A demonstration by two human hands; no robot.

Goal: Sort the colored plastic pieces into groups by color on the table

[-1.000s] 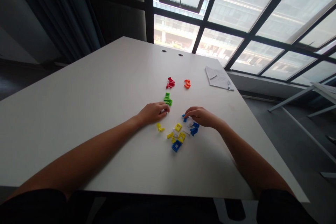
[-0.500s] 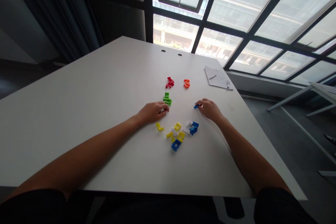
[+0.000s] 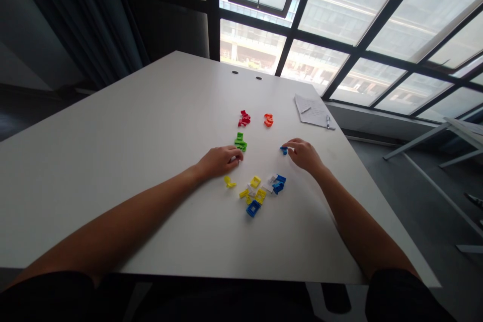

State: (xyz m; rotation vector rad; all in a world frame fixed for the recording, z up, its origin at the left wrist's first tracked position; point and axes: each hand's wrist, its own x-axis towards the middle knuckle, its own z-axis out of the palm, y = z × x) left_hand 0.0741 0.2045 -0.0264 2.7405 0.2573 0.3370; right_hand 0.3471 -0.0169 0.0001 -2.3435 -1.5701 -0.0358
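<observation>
Head view. Our right hand (image 3: pixel 305 155) sits at about two o'clock from the mixed heap of yellow, white and blue pieces (image 3: pixel 260 191). Its fingertips are pinched on one small blue piece (image 3: pixel 284 150), held at or just above the white table (image 3: pixel 124 151); contact with the surface we cannot tell.

A second ago this hand was down in the heap, at its upper right edge. Half a second ago it had already carried the blue piece out to open table, and since then it has crept only slightly farther from us. So one blue piece has left the heap, and it now sits alone, well apart from the sorted colours.

Our left hand (image 3: pixel 221 160) has not moved. It rests curled on the table, fingertips closed on a small white bit (image 3: pixel 236 159), just at six o'clock of the green pile (image 3: pixel 240 142).

Red pile (image 3: pixel 244 118) and orange pile (image 3: pixel 268 120) lie at twelve o'clock, unchanged. Paper with a pen (image 3: pixel 315 110) lies far right.
</observation>
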